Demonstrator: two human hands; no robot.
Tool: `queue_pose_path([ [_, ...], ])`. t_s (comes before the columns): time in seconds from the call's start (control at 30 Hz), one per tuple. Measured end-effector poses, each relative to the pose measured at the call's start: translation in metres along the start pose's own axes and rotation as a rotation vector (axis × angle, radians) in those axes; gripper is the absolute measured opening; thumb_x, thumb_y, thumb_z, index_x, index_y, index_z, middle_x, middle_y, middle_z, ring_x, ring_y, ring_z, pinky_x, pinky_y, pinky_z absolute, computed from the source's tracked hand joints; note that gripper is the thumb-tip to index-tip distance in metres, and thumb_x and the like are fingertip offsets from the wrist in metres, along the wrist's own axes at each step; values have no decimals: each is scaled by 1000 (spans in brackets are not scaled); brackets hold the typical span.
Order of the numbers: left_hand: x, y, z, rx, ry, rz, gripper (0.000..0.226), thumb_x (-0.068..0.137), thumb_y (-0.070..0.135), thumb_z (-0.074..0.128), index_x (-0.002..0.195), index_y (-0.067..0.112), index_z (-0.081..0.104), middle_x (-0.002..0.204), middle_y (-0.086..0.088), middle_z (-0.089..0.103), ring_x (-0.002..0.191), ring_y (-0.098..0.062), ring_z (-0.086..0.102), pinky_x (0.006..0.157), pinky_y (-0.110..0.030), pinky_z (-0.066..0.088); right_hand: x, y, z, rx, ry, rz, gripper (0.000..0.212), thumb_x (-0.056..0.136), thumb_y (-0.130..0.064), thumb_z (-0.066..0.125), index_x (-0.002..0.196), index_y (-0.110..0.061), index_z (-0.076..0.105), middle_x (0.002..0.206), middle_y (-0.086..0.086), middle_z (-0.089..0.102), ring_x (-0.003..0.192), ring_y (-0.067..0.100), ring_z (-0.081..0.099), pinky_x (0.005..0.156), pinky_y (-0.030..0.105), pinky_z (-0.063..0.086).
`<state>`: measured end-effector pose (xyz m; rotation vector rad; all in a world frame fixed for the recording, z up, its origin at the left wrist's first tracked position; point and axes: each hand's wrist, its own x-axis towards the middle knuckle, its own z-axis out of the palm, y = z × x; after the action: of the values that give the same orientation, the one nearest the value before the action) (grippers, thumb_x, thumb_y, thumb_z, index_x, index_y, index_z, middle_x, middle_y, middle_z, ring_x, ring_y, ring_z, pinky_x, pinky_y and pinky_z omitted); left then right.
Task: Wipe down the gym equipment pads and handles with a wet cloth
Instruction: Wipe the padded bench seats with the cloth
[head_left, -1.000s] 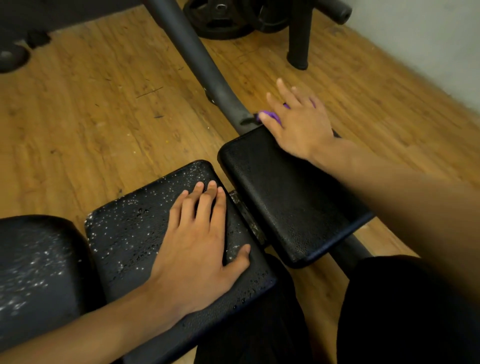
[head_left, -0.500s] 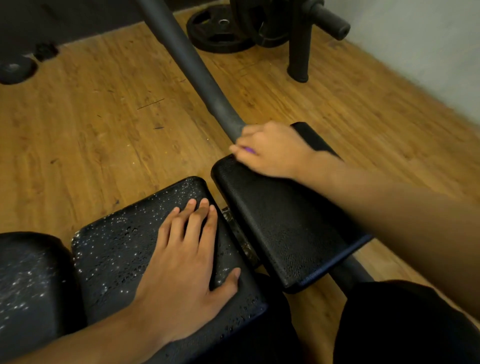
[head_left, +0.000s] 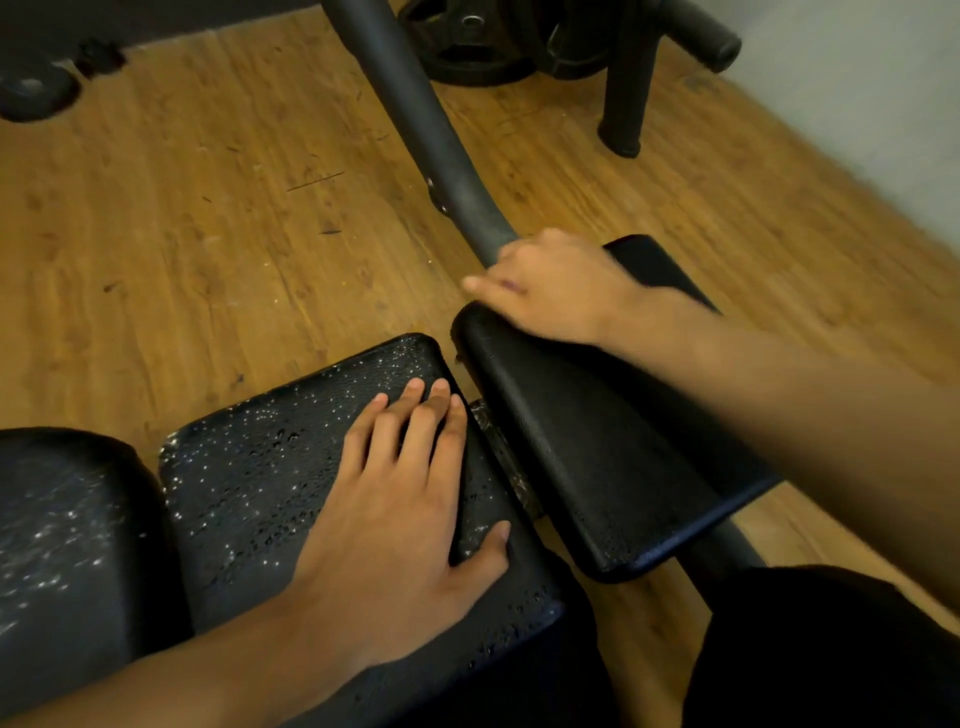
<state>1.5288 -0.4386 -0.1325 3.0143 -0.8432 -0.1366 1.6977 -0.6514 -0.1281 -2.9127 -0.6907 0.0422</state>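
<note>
The right pad looks matte and almost free of droplets, so I judge it wiped or nearly so. The middle pad and the left pad are beaded with water and seem left to do, as do any handles. The right grip sits at the right pad's far end beside the frame tube, fingers curled over the purple cloth, of which only a sliver shows. The left grip lies spread flat on the middle pad
</note>
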Motion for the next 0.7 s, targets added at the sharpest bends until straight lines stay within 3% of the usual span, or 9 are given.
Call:
queue_pose_path([
  [0.07,1,0,0,-2,-10,1,94,91,67,42,154,-2,41,159,-17,41,152,-36,31,124,-52,22,-12,42,-16,-13,-14,141,73,97,-71,16,66,-20,59,76,7,63,74,24,59,77,47,54],
  [0.13,1,1,0,-8,-11,-6,93,91,68,41,154,-2,42,159,-17,41,152,-36,31,124,-55,27,-23,60,-24,44,12,301,86,90,-78,13,75,-15,69,84,10,69,81,28,63,85,48,54],
  [0.17,2,1,0,-11,-9,-6,93,92,68,40,154,-2,42,159,-18,41,152,-37,32,124,-56,29,-23,59,-22,62,37,377,89,90,-78,14,81,-12,73,91,12,72,87,30,65,88,47,53],
  [0.23,3,2,-1,-14,-2,-8,92,92,67,40,153,-2,43,159,-18,41,151,-37,32,123,-57,29,-10,33,-8,-123,85,449,78,101,-64,22,92,-6,73,102,19,71,98,39,64,93,46,48],
  [0.37,2,1,1,-5,0,-9,92,92,67,40,152,-2,44,159,-19,42,151,-37,32,124,-56,28,5,-43,14,-220,139,273,55,109,-39,29,100,-6,73,106,17,69,99,38,64,92,45,40],
  [0.47,0,1,2,4,6,-10,92,92,67,41,153,-1,43,159,-18,41,152,-36,30,125,-54,24,-7,-32,10,-116,166,12,53,110,-41,28,97,-13,72,101,10,66,92,32,63,87,43,42],
  [0.53,1,0,2,11,7,-1,92,92,67,41,154,-1,42,159,-17,41,152,-36,30,124,-52,20,-17,4,-3,-38,119,-39,58,107,-54,23,89,-20,67,92,4,60,83,25,59,74,37,44],
  [0.6,1,1,1,14,11,1,92,92,68,41,154,-1,43,159,-17,42,152,-36,31,123,-52,18,-25,49,-18,-22,52,130,71,99,-70,17,81,-20,63,88,2,60,82,24,60,69,33,41],
  [0.7,3,2,-1,-4,12,-8,92,91,68,41,153,-1,44,158,-17,43,151,-36,33,124,-52,23,-29,78,-29,146,13,495,83,97,-77,23,93,-11,74,86,13,69,79,26,64,71,35,47],
])
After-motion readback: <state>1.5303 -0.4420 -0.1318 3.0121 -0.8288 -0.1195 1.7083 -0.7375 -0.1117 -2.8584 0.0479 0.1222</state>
